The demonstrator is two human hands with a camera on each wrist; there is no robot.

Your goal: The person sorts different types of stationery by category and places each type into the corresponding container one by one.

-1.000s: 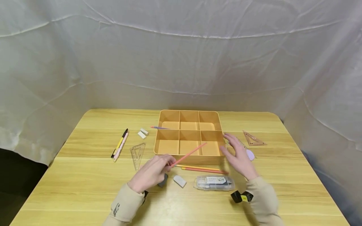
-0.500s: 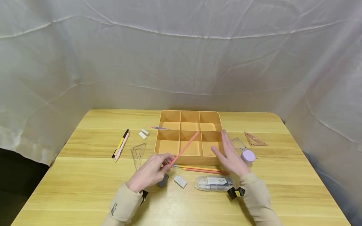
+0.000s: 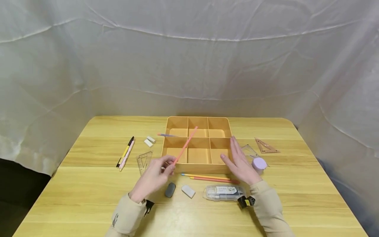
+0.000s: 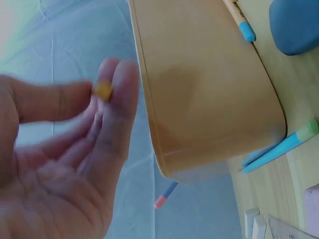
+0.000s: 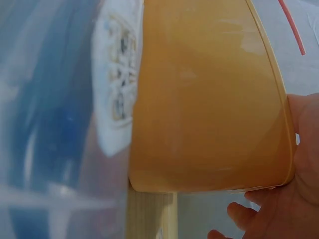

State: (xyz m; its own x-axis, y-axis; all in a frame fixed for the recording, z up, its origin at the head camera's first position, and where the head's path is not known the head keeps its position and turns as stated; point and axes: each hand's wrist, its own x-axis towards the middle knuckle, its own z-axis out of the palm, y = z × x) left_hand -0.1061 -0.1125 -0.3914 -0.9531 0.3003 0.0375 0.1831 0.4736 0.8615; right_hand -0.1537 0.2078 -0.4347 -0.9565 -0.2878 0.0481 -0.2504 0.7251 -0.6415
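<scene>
as left hand (image 3: 155,176) pinches pencil (image 3: 186,144), left wrist view alone shows its yellow end (image 4: 103,90); right hand (image 3: 242,165) outstretched.

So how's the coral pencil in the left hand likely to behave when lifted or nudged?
The coral pencil is probably stiff: held near one end, it juts out straight. It looks light, the left hand only pinching it. Long and slim, it might roll when nudged.
</scene>
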